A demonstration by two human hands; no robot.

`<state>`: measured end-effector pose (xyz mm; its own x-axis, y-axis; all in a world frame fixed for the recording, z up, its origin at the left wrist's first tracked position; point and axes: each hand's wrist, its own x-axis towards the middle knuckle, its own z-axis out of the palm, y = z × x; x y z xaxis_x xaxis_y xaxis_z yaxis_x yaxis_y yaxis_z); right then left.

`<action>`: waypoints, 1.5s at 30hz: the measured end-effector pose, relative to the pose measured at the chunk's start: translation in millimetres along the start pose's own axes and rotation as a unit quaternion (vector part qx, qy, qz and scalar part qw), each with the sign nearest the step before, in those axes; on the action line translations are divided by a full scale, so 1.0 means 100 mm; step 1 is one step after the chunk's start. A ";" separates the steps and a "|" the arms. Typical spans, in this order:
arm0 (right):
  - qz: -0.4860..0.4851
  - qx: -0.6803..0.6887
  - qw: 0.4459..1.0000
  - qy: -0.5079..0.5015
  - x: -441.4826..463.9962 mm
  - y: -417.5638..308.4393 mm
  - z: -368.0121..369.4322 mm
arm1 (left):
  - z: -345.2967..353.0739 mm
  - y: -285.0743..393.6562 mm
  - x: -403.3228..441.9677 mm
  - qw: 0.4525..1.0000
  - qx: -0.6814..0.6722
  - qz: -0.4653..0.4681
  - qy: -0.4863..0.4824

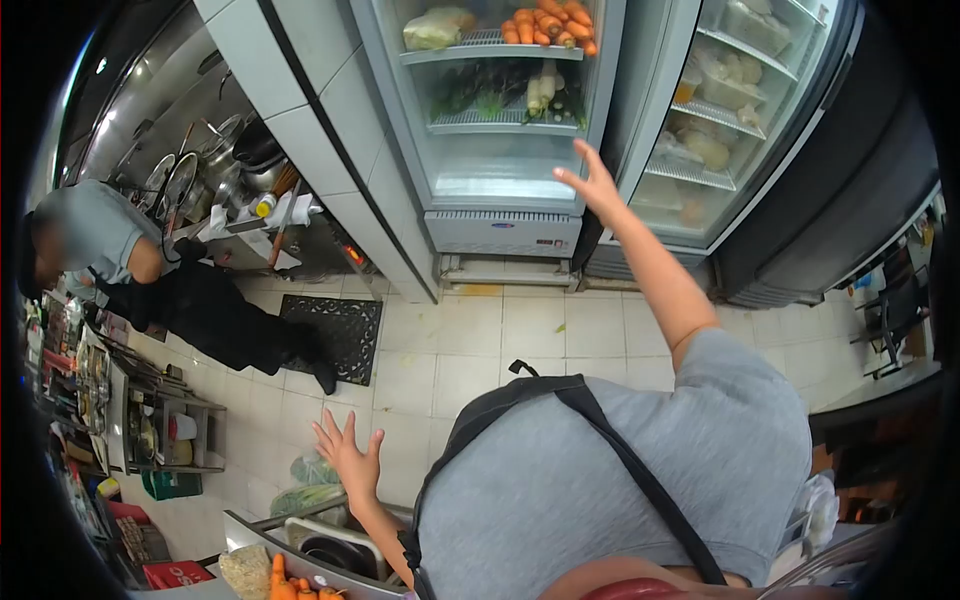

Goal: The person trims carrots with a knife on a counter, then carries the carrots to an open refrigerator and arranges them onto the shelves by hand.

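My right hand [595, 185] reaches out in front of the upright fridge [505, 222], near its right edge, with thumb and fingers apart and nothing in them. Carrots [550, 24] and a pale wrapped vegetable [438, 28] lie on the fridge's upper shelf. On the shelf below are leafy greens [460, 92] and white radishes [543, 90]. Lower left, my left hand [350, 455] is held in the air with its fingers spread, also holding nothing. Beneath it, bagged green vegetables [305, 498] show beside a metal counter edge [250, 530].
A second glass-fronted fridge [690, 130] with packed food stands at right. At left, a person in a grey shirt [110, 225] stands by a black floor mat [350, 335], near a cooking station [235, 190]. More carrots [290, 585] lie at the bottom edge.
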<state>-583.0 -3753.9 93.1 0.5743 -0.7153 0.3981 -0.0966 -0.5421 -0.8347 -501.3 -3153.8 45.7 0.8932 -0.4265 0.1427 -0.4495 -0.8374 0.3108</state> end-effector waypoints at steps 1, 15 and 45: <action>-0.041 0.025 0.999 0.004 0.27 -0.05 -0.20 | 0.08 0.10 -0.06 0.999 -0.006 -0.024 -0.023; -0.228 -0.066 0.919 0.315 3.60 -0.57 -1.58 | -0.19 0.91 -0.86 0.985 -0.082 -0.150 0.017; -0.599 -0.467 0.645 0.082 3.62 -3.01 1.35 | -0.48 -0.29 -0.34 0.949 0.057 -0.234 0.204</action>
<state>-236.1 -3790.4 437.4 0.6052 0.4686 0.6436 -0.1548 -0.7238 0.6725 -517.9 -3098.4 77.0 0.9156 0.1496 0.3732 0.0195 -0.9437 0.3303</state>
